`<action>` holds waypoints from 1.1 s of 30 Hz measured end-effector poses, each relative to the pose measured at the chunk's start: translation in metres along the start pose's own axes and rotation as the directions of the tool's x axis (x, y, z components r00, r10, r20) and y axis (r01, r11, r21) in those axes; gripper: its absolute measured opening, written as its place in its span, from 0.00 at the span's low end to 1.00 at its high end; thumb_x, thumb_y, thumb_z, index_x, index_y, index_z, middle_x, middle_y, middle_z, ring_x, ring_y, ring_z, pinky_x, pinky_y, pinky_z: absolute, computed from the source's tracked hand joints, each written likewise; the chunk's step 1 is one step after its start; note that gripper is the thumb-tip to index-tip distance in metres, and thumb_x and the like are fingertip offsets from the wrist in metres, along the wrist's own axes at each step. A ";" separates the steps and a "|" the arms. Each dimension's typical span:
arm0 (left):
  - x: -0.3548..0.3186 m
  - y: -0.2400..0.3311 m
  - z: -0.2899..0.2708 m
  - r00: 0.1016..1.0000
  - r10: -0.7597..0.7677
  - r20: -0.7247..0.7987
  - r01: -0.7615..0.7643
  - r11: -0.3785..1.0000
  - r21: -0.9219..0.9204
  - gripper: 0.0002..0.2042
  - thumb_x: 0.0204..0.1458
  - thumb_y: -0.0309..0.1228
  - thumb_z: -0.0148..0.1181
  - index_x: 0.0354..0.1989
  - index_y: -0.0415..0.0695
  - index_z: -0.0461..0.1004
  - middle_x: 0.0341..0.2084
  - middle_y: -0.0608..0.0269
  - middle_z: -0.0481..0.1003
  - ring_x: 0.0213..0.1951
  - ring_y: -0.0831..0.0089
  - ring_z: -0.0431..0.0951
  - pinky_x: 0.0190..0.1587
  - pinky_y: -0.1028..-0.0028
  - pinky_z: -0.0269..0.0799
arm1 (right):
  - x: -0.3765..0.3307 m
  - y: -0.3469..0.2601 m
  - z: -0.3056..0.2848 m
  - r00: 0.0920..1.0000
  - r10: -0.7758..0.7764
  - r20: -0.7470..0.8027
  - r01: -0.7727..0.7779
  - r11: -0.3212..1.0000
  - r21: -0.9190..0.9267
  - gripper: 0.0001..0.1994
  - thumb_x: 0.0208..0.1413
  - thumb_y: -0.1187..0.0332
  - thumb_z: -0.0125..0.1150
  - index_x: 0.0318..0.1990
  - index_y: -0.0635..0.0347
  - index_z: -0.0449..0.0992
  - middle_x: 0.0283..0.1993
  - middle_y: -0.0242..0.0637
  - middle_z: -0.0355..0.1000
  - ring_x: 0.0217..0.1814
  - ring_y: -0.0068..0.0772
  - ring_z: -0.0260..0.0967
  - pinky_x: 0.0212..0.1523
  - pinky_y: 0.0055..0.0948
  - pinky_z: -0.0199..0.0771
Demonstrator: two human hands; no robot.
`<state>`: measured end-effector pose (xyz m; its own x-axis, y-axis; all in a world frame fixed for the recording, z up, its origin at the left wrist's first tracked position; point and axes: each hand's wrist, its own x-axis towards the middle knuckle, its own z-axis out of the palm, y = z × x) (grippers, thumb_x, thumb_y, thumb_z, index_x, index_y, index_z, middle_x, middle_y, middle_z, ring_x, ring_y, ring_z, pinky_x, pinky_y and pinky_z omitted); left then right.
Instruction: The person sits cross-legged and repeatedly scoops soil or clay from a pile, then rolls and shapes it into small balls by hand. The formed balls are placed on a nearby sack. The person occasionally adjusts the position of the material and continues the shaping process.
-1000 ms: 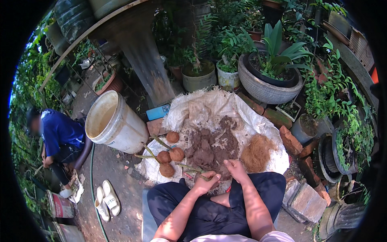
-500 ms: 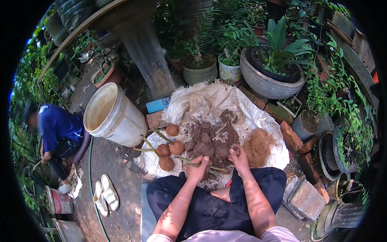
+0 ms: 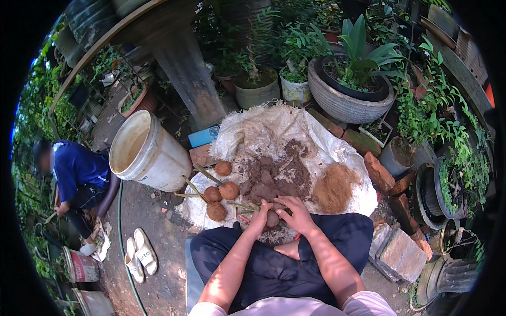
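My left hand (image 3: 258, 219) is closed on a green plant cutting (image 3: 245, 206), whose stem sticks out to the left. My right hand (image 3: 294, 215) meets it, fingers curled round a lump of dark soil (image 3: 271, 206) at the cutting's end; the fingers partly hide it. Just below, between the hands, shows a rounded ball of soil (image 3: 272, 219). Beyond them a heap of moist brown soil (image 3: 287, 176) lies on a white woven sack (image 3: 247, 124). To its left sit several fibre-wrapped balls (image 3: 229, 190) with green stems; to its right is a tuft of brown coir fibre (image 3: 336, 189).
A large white bucket (image 3: 171, 163) stands at the left, near a blue phone (image 3: 203, 137) on a brick. Slippers (image 3: 141, 253) and a green hose (image 3: 120, 231) lie on the ground. Potted plants (image 3: 350, 95) and bricks (image 3: 378, 171) edge the sack. A person in blue (image 3: 79, 168) sits far left.
My right hand has moved left from the soil heap to meet my left hand at the cutting. The ball of soil between the hands now shows. The view has shifted slightly.
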<state>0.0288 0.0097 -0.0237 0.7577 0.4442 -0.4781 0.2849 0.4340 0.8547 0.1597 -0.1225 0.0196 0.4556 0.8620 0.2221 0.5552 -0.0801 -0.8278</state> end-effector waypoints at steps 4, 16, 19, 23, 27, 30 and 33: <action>0.000 0.005 -0.001 0.985 -0.058 0.161 0.067 0.996 -0.051 0.45 0.59 0.70 0.25 0.63 0.39 0.67 0.51 0.54 0.75 0.51 0.69 0.77 0.51 0.68 0.74 | 0.001 0.002 -0.001 0.998 -0.017 -0.060 0.012 0.997 -0.076 0.18 0.57 0.62 0.63 0.53 0.59 0.76 0.54 0.42 0.74 0.59 0.49 0.68 0.59 0.42 0.67; -0.003 0.016 0.004 0.998 -0.003 0.062 0.019 0.969 -0.247 0.43 0.60 0.69 0.28 0.65 0.40 0.61 0.56 0.54 0.74 0.52 0.64 0.76 0.58 0.61 0.71 | 0.007 0.031 0.016 0.848 0.441 -0.294 -0.280 0.844 0.458 0.10 0.62 0.69 0.62 0.45 0.64 0.72 0.33 0.37 0.74 0.30 0.24 0.72 0.33 0.25 0.71; -0.001 0.014 0.004 0.997 0.052 0.065 -0.033 0.964 -0.265 0.35 0.64 0.63 0.36 0.61 0.42 0.64 0.56 0.55 0.74 0.54 0.64 0.76 0.58 0.61 0.71 | 0.008 0.042 0.019 0.840 0.468 -0.276 -0.251 0.784 0.568 0.09 0.64 0.70 0.59 0.47 0.63 0.69 0.33 0.31 0.71 0.32 0.18 0.68 0.35 0.21 0.72; -0.006 0.018 0.009 0.994 0.088 0.058 -0.071 0.966 -0.247 0.26 0.67 0.54 0.43 0.60 0.44 0.65 0.54 0.56 0.75 0.53 0.64 0.78 0.52 0.66 0.77 | 0.010 0.045 0.018 0.786 0.558 -0.265 -0.232 0.665 0.710 0.08 0.65 0.70 0.57 0.47 0.61 0.69 0.32 0.28 0.69 0.30 0.17 0.67 0.35 0.21 0.71; -0.012 0.029 0.011 0.999 0.025 0.023 -0.022 0.990 -0.137 0.25 0.68 0.53 0.41 0.58 0.45 0.66 0.47 0.55 0.78 0.39 0.68 0.82 0.36 0.73 0.78 | 0.007 0.041 0.015 0.826 0.539 -0.165 -0.292 0.658 0.694 0.07 0.65 0.69 0.57 0.46 0.60 0.69 0.31 0.27 0.69 0.29 0.17 0.66 0.33 0.20 0.69; -0.013 0.031 0.009 0.999 -0.030 -0.037 0.020 0.968 -0.249 0.24 0.68 0.54 0.41 0.54 0.46 0.67 0.39 0.57 0.78 0.26 0.73 0.77 0.23 0.77 0.70 | 0.007 0.037 0.016 0.846 0.531 -0.053 -0.344 0.619 0.706 0.07 0.65 0.70 0.57 0.45 0.61 0.69 0.31 0.27 0.69 0.30 0.16 0.66 0.32 0.20 0.69; -0.012 0.029 0.006 0.999 0.022 -0.039 -0.032 0.963 -0.269 0.23 0.67 0.55 0.40 0.50 0.47 0.68 0.33 0.59 0.77 0.18 0.77 0.69 0.18 0.79 0.60 | 0.006 0.037 0.019 0.871 0.491 -0.015 -0.346 0.634 0.691 0.06 0.65 0.68 0.56 0.45 0.58 0.69 0.32 0.26 0.70 0.29 0.16 0.68 0.31 0.19 0.66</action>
<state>0.0317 0.0130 0.0080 0.7406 0.4838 -0.4663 0.0923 0.6142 0.7837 0.1705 -0.1107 -0.0194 0.6796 0.7043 -0.2051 -0.2863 -0.0027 -0.9581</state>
